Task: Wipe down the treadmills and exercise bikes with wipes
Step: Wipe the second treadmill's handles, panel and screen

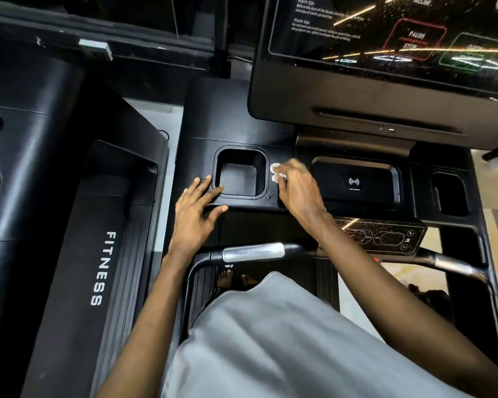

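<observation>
Far left I see the neighbouring treadmill [98, 268], FITNESS lettering on its side rail. Left hand [196, 208] lies flat on our treadmill console [213, 119], fingers straight and spread, fingertips at the rim of the square cup holder [239, 175], holding nothing. Just right of the holder a white wipe [276, 173] sits bunched on the console. Right hand [298, 188] covers it, fingers curled over it; blurred, so probably a pinch. Right of that is the wireless charging pad [354, 182], with the button panel [385, 234] below and the touchscreen [385, 38] above.
</observation>
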### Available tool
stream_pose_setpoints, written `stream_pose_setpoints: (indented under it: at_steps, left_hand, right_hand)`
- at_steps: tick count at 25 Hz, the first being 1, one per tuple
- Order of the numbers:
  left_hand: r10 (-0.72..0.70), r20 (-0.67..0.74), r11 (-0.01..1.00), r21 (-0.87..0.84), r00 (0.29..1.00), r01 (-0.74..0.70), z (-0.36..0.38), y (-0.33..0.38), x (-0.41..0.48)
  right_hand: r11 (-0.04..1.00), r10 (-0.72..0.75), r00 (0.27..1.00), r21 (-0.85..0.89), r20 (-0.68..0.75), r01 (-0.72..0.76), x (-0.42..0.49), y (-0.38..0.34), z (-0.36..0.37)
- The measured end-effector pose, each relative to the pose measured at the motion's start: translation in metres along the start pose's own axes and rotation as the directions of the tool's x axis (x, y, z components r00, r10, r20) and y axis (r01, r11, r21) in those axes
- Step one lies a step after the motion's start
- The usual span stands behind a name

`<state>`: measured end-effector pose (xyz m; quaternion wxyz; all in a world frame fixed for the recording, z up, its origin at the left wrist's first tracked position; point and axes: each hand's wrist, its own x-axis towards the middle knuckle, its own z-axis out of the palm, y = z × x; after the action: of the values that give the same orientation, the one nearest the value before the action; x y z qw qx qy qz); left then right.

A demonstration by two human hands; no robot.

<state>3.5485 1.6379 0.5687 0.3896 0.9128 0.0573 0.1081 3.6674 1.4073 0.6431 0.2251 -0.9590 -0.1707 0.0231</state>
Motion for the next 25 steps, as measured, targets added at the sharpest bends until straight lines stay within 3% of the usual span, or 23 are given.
stream_pose_setpoints:
  at_steps: [7, 11, 17, 21, 25]
  left_hand:
    - [-0.035, -0.008, 0.999, -0.017, 0.999, 0.034, 0.003, -0.002, 0.001]
    - [-0.041, -0.02, 0.999, -0.027, 0.999, 0.04, 0.004, -0.002, 0.001]
    - [-0.053, -0.027, 0.997, -0.066, 0.998, 0.051, 0.002, 0.0, 0.0]
    - [-0.12, -0.007, 0.986, -0.121, 0.993, 0.118, -0.001, 0.002, -0.002]
    - [-0.123, -0.013, 0.983, -0.139, 0.992, 0.12, 0.0, 0.0, -0.003]
  right_hand:
    - [0.997, -0.079, 0.994, -0.003, 0.074, 0.08, -0.044, -0.012, 0.005]
    - [0.999, -0.037, 0.999, 0.002, 0.015, 0.037, -0.053, -0.011, 0.011]
    - [0.981, -0.193, 0.971, 0.054, 0.138, 0.188, -0.051, -0.038, 0.02]
    - [0.996, -0.083, 0.996, -0.008, 0.045, 0.083, -0.06, -0.012, 0.003]
    - [0.997, 0.049, 0.993, 0.06, 0.107, -0.056, -0.028, -0.036, 0.005]
